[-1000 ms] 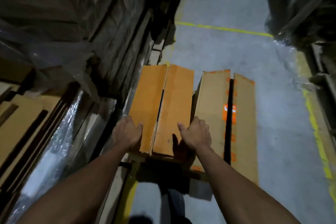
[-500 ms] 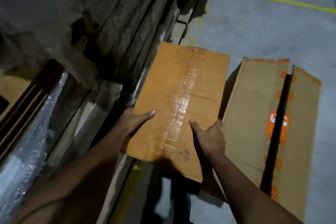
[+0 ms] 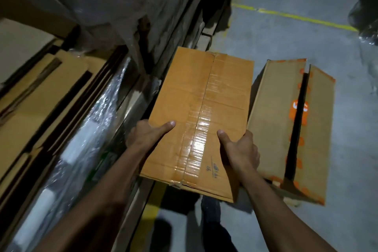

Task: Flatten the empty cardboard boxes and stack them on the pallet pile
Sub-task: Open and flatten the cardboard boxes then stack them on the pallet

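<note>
I hold an orange-brown cardboard box (image 3: 202, 108) in mid air, its taped seam facing up and running away from me. My left hand (image 3: 146, 135) grips its near left edge, thumb on top. On the near right edge my right hand (image 3: 239, 149) grips likewise, thumb on the top face and fingers hidden underneath. A second box (image 3: 274, 120) with orange print lies on the grey floor to the right, its top flaps parted along a dark gap. Flattened cardboard sheets (image 3: 47, 92) lie stacked at the left.
Clear plastic wrap (image 3: 86, 149) hangs over the edge of the flat pile. A tall dark stack of wrapped goods (image 3: 163, 6) rises behind it. A yellow line (image 3: 296, 17) crosses the grey floor (image 3: 286, 35) at the back. My legs and shoes show below the held box.
The box came off the floor and turned over: the open flap seam seen a second ago gave way to a taped face. My thumbs now lie on top, and the box sits closer.
</note>
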The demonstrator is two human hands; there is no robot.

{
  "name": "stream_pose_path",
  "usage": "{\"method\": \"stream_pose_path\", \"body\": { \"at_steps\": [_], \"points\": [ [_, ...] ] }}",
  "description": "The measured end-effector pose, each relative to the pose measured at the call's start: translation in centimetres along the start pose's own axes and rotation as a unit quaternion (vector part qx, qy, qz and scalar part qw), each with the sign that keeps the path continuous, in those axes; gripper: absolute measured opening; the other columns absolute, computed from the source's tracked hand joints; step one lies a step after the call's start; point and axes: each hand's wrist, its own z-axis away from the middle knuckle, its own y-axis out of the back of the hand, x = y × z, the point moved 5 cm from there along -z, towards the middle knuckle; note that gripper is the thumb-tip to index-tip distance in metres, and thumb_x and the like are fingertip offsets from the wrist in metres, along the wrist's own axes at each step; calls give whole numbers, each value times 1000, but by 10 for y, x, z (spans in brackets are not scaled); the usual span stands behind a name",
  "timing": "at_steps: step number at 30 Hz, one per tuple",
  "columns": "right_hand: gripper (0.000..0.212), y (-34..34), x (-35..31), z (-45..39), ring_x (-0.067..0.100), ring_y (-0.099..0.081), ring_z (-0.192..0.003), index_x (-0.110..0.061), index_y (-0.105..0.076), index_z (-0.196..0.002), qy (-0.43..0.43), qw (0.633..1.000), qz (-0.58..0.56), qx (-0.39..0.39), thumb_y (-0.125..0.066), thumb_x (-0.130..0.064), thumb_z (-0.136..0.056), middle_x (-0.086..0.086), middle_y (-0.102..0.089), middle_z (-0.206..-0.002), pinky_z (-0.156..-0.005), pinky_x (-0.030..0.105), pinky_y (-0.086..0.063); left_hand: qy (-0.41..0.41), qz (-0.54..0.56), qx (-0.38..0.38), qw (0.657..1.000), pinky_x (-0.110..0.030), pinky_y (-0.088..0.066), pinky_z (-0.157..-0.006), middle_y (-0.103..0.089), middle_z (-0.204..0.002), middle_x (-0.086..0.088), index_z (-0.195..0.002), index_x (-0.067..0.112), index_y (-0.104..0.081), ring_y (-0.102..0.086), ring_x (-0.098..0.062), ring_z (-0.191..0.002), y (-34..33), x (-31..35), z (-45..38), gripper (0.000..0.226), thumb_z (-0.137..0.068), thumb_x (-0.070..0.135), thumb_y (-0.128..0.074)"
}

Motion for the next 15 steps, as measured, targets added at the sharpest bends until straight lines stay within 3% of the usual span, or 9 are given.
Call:
{"method": "stream_pose_path", "body": {
  "at_steps": [5,9,13,15],
  "points": [
    [65,-3,40,115,36,-55,-118,-18,-48,-132,10,1000,9,9,-60,-63,-87,9,-61,-125,-98,43,-40,-6,-32,20,999,-47,-54,-89,-71,-102,-6,-99,23,-71,-67,-32,-94,39,-79,93,105,-33,102,-50],
    [57,-9,79,215,33,-55,-118,-20,-50,-129,25,1000,2,-2,-60,-61,-89,5,-62,-122,-99,43,-39,-6,-47,24,999,-47,-54,-88,-71,-104,-8,-102,20,-71,-66,-34,-94,70,-152,166,106,-38,101,-49],
    [56,-12,117,298,30,-56,-115,-22,-51,-128,17,1000,22,3,-58,-61,-90,4,-62,-120,-88,38,-37,-4,-51,9,999,-45,-55,-85,-72,-103,-11,-101,14,-72,-67,-35,-92,88,-212,230,108,-41,101,-49],
    [55,-12,137,331,29,-58,-112,-21,-51,-127,8,1000,28,6,-57,-61,-90,4,-63,-120,-84,36,-36,-7,-54,1,999,-40,-53,-81,-72,-105,-13,-100,12,-72,-66,-35,-94,92,-234,256,98,-52,96,-55]
  ]
}}
